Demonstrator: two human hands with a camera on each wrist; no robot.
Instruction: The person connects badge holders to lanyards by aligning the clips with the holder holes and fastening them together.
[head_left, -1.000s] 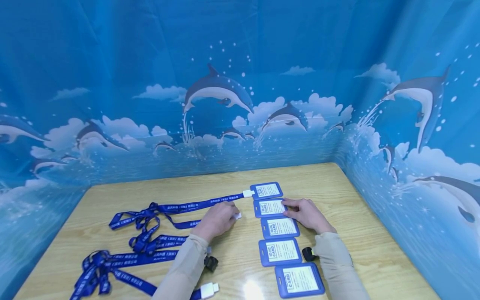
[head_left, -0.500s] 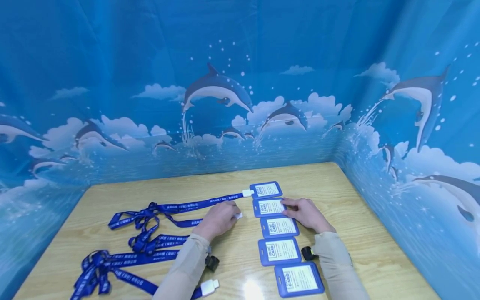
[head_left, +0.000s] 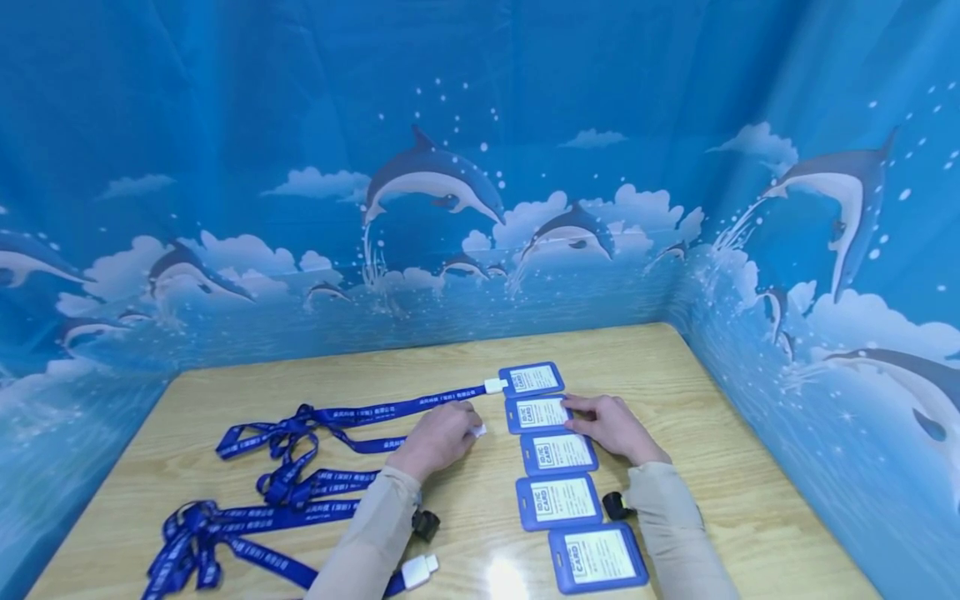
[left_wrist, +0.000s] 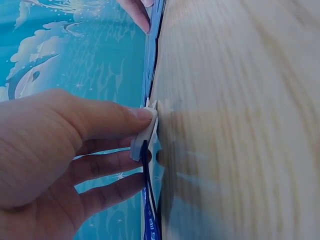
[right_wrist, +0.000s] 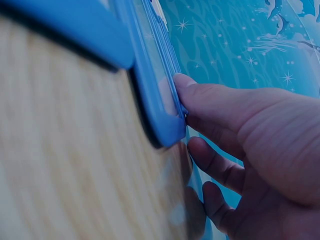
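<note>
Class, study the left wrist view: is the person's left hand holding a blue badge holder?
No, the left hand pinches a white clip with a blue lanyard running from it.

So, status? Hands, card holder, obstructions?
Left hand pinches white lanyard clip. Right hand touches second ID card holder from back. Nothing seen between clip and holder.

Tbl far R free, lanyards in way L

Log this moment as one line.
left grip: pinches white clip; right grip: holds second-farthest card; farthest card: another clip at left end; three nearest cards: unclipped
</note>
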